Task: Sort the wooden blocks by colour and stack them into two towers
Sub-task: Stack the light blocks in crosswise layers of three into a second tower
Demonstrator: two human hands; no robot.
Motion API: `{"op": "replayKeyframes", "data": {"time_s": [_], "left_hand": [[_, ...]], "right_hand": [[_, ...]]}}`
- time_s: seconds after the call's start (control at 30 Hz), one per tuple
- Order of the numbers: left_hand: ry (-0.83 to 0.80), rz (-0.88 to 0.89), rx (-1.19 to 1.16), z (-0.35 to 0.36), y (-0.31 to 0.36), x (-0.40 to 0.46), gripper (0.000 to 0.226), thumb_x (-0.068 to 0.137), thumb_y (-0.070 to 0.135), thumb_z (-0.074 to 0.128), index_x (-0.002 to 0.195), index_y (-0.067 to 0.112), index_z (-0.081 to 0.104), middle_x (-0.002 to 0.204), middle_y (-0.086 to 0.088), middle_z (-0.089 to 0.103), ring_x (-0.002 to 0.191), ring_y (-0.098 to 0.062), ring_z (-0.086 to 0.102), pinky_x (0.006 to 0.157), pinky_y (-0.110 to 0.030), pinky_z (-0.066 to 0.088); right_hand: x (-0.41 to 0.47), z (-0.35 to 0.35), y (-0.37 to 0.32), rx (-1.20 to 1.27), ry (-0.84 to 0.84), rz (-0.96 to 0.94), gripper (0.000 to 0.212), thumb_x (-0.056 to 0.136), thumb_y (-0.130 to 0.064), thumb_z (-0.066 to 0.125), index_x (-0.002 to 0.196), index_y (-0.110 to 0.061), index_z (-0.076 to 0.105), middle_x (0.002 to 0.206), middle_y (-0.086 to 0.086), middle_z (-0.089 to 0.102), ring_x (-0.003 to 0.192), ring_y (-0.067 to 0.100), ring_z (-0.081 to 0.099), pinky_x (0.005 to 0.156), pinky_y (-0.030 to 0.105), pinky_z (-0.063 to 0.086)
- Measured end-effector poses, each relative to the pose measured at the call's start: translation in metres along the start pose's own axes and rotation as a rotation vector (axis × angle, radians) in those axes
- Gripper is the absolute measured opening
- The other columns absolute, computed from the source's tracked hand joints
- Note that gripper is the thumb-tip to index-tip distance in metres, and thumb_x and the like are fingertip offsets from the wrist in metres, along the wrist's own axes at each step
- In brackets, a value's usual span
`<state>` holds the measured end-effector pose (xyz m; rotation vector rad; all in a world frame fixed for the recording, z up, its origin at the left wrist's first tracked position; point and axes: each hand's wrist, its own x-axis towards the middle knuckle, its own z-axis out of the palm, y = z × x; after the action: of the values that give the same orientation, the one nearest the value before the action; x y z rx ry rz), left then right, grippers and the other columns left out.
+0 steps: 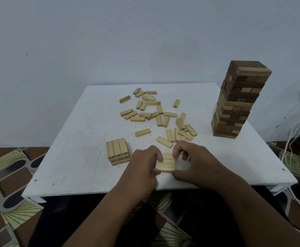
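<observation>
Loose blocks (156,114) behind hands; tower (238,102) rt.

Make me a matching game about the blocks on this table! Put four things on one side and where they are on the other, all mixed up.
Things:
1. tall mixed tower
2. short light stack
3. loose light blocks
4. row of light blocks

Places:
A. scattered across the middle of the white board
B. held between the left hand and right hand
C. far right corner
D. just left of the left hand

Pairs: 1-C, 2-D, 3-A, 4-B
</observation>
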<state>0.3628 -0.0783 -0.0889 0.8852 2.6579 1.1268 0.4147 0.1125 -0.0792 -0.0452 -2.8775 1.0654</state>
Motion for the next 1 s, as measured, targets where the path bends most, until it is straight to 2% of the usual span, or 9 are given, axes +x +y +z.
{"op": "replayKeyframes", "data": {"time_s": [0.07, 0.13, 0.27, 0.33, 0.4, 0.53, 0.67, 0.83, 1.0], "left_hand": [[0.056, 0.009, -0.059, -0.005, 0.005, -0.002, 0.042, 0.087, 0.000, 0.064, 0.101, 0.036, 0.049, 0.100, 0.006, 0.053, 0.075, -0.005, 0.053, 0.064, -0.016, 0.045], [0.143, 0.029, -0.119, -0.014, 0.008, -0.001, 0.048, 0.088, 0.004, 0.067, 0.106, 0.043, 0.045, 0.106, 0.006, 0.056, 0.078, -0.006, 0.056, 0.067, -0.016, 0.047], [0.305, 0.075, -0.272, -0.042, 0.012, -0.001, 0.062, 0.084, 0.000, 0.070, 0.107, 0.048, 0.039, 0.119, 0.017, 0.062, 0.103, -0.006, 0.058, 0.079, -0.021, 0.049], [0.352, 0.065, -0.321, -0.058, 0.009, -0.002, 0.062, 0.083, -0.004, 0.070, 0.109, 0.042, 0.037, 0.121, 0.020, 0.064, 0.115, 0.001, 0.055, 0.085, -0.015, 0.045], [0.383, 0.023, -0.353, -0.071, 0.000, -0.006, 0.060, 0.083, -0.005, 0.069, 0.111, 0.037, 0.036, 0.120, 0.019, 0.067, 0.119, 0.006, 0.053, 0.083, -0.003, 0.039], [0.406, -0.073, -0.352, -0.087, -0.024, -0.015, 0.058, 0.086, 0.002, 0.070, 0.115, 0.037, 0.033, 0.118, 0.026, 0.067, 0.120, 0.006, 0.051, 0.088, -0.005, 0.035], [0.418, -0.142, -0.360, -0.093, -0.040, -0.024, 0.057, 0.086, 0.003, 0.070, 0.118, 0.035, 0.033, 0.116, 0.027, 0.067, 0.119, 0.011, 0.049, 0.097, -0.018, 0.034], [0.404, -0.189, -0.369, -0.091, -0.057, -0.027, 0.057, 0.085, 0.001, 0.070, 0.119, 0.031, 0.034, 0.117, 0.023, 0.068, 0.119, 0.008, 0.051, 0.091, -0.013, 0.035], [0.379, -0.217, -0.343, -0.084, -0.066, -0.026, 0.058, 0.085, 0.007, 0.072, 0.119, 0.035, 0.034, 0.118, 0.025, 0.067, 0.120, 0.008, 0.050, 0.092, -0.014, 0.034]], "right_hand": [[0.000, -0.002, -0.002, 0.097, 0.058, 0.001, 0.040, 0.066, -0.027, 0.084, 0.093, -0.036, 0.055, 0.092, -0.010, 0.057, 0.080, 0.003, 0.049, 0.062, 0.017, 0.043], [0.003, -0.005, -0.009, 0.241, 0.132, -0.026, 0.042, 0.066, -0.024, 0.083, 0.093, -0.039, 0.055, 0.099, -0.005, 0.061, 0.079, 0.011, 0.053, 0.064, 0.028, 0.047], [0.015, -0.006, -0.038, 0.558, 0.233, -0.124, 0.042, 0.067, -0.015, 0.078, 0.094, -0.035, 0.053, 0.114, -0.008, 0.067, 0.088, 0.018, 0.057, 0.069, 0.029, 0.044], [0.025, -0.001, -0.054, 0.596, 0.246, -0.164, 0.044, 0.070, -0.008, 0.078, 0.097, -0.031, 0.052, 0.116, -0.011, 0.067, 0.093, 0.017, 0.059, 0.071, 0.034, 0.045], [0.035, 0.008, -0.068, 0.578, 0.248, -0.189, 0.047, 0.074, -0.006, 0.080, 0.097, -0.035, 0.052, 0.118, -0.014, 0.066, 0.098, 0.016, 0.060, 0.074, 0.037, 0.047], [0.048, 0.030, -0.085, 0.586, 0.217, -0.199, 0.046, 0.076, -0.010, 0.080, 0.094, -0.041, 0.052, 0.119, -0.016, 0.067, 0.104, 0.013, 0.060, 0.081, 0.032, 0.045], [0.054, 0.047, -0.089, 0.573, 0.170, -0.196, 0.040, 0.078, -0.012, 0.080, 0.098, -0.036, 0.055, 0.119, -0.019, 0.067, 0.109, 0.011, 0.060, 0.083, 0.028, 0.042], [0.057, 0.057, -0.088, 0.560, 0.136, -0.186, 0.039, 0.077, -0.007, 0.079, 0.101, -0.029, 0.057, 0.115, -0.020, 0.068, 0.102, 0.010, 0.060, 0.075, 0.009, 0.039], [0.058, 0.063, -0.080, 0.520, 0.117, -0.164, 0.040, 0.076, -0.006, 0.079, 0.101, -0.027, 0.056, 0.114, -0.020, 0.069, 0.098, 0.008, 0.060, 0.072, 0.006, 0.039]]}}
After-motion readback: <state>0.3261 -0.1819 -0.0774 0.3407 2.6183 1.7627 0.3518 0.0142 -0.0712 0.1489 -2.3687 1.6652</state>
